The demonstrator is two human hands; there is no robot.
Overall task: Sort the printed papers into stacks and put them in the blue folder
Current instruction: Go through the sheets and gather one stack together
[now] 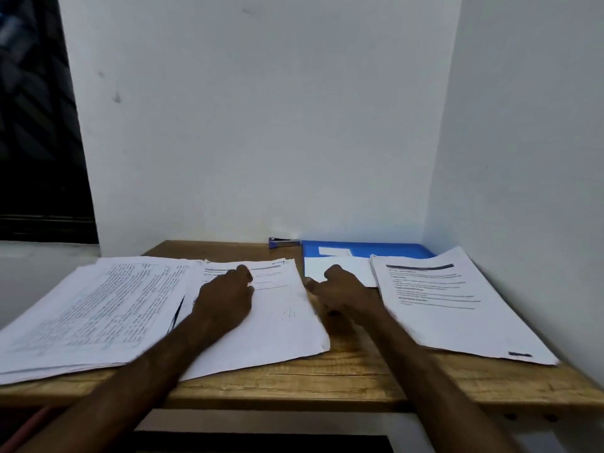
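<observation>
Print on every page is way too blurry to read. The flat blue plastic folder [376,248] is mostly buried under a loose white sheet [316,269] and the right-side paper stack [457,305]. The left-side paper stack [81,315] runs off the frame edge. The right hand [343,289] has its fingers tucked under, so I can't tell if it pinches anything.

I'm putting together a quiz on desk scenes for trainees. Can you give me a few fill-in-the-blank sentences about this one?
1. The left hand rests on the ____ paper stack.
2. The blue folder lies partly under the ____ paper pile.
3. The stapler sits just ____ of the folder.
Missing words: middle; right; left.
</observation>
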